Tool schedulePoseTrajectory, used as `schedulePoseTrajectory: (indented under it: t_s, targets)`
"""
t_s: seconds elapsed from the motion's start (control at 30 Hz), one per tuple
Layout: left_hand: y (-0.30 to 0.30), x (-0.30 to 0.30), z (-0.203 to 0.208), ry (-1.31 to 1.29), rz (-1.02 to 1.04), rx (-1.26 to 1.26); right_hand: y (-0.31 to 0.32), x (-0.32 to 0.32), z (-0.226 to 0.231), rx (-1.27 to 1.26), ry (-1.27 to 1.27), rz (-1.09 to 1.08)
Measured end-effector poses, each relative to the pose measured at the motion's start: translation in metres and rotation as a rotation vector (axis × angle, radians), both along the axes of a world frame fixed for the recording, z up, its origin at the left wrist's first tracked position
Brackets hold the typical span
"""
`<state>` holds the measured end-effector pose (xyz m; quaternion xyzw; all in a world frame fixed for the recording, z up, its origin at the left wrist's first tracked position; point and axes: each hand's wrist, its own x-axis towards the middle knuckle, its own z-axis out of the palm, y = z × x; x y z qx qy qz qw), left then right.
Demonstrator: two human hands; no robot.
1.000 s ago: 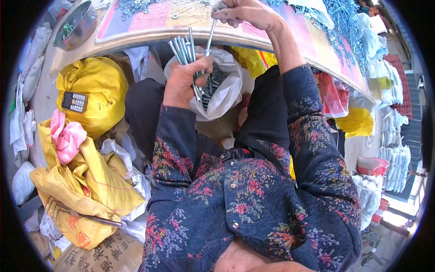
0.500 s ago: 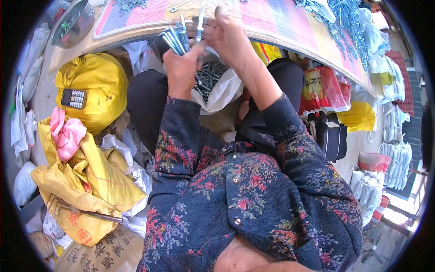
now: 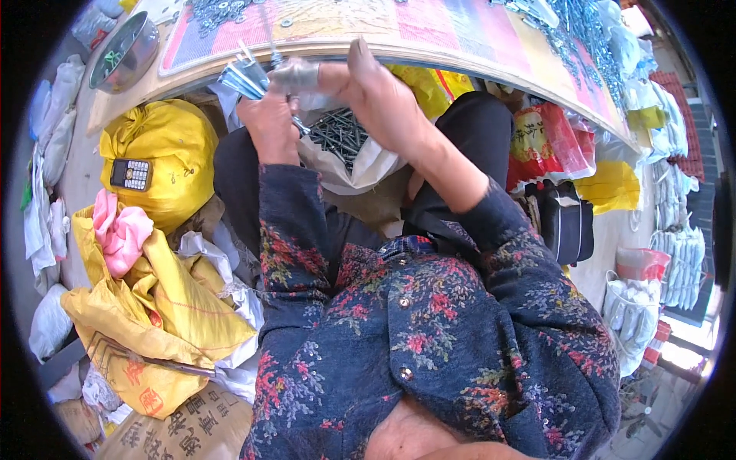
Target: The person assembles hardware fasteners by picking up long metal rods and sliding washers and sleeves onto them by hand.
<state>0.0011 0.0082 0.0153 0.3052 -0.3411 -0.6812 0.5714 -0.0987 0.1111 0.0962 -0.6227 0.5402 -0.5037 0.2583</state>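
Note:
My left hand is closed round a bundle of long silvery bolts whose ends fan out toward the table edge. One more long bolt, smeared by motion, stands up beside the bundle, close to the fingers of both hands. My right hand reaches across from the right, thumb raised apart and fingers stretched toward that bolt; its fingertips are blurred, and a grey wrap shows on them. Below both hands, between my knees, an open white sack holds many dark-looking bolts.
Ahead is a table with a striped cloth, carrying washers and a bolt heap. A metal bowl stands at its left. A yellow bag bearing a phone sits left; a red bag hangs right.
Both hands have shifted left and a little toward me, along with the bolts. More of the sack's contents now shows. The right fingers have moved across nearer the left hand.

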Motion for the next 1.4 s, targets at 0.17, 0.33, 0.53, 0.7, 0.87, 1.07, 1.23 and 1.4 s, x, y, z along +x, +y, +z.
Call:
schedulePoseTrajectory:
  t_s: [0.17,0.33,0.53,0.7,0.87,1.07,1.23,1.4]
  targets:
    - [0.033,-0.011,0.015,-0.082,-0.180,-0.031,-0.032,-0.026,-0.021,0.127,-0.575,-0.125]
    - [-0.006,0.013,-0.001,0.158,-0.139,0.194,-0.003,0.009,-0.005,-0.048,-0.360,0.055]
    - [0.021,0.016,0.005,0.067,-0.511,0.116,-0.036,-0.044,-0.028,0.170,-0.212,0.042]
    - [0.036,0.014,0.002,-0.314,-0.220,-0.169,-0.032,-0.020,-0.047,0.037,0.180,-0.197]
    - [0.027,0.018,0.009,-0.537,-0.294,-0.178,-0.029,-0.043,-0.051,0.342,0.500,-0.310]
    - [0.042,0.000,0.010,-0.507,-0.514,-0.152,-0.016,-0.049,-0.055,0.124,-0.081,-0.161]
    - [0.060,-0.025,0.027,-0.134,-0.608,0.039,-0.008,-0.060,-0.034,0.135,-0.131,-0.258]
    - [0.047,-0.037,-0.005,-0.041,-0.812,0.129,-0.017,-0.108,-0.041,0.087,-0.312,-0.550]
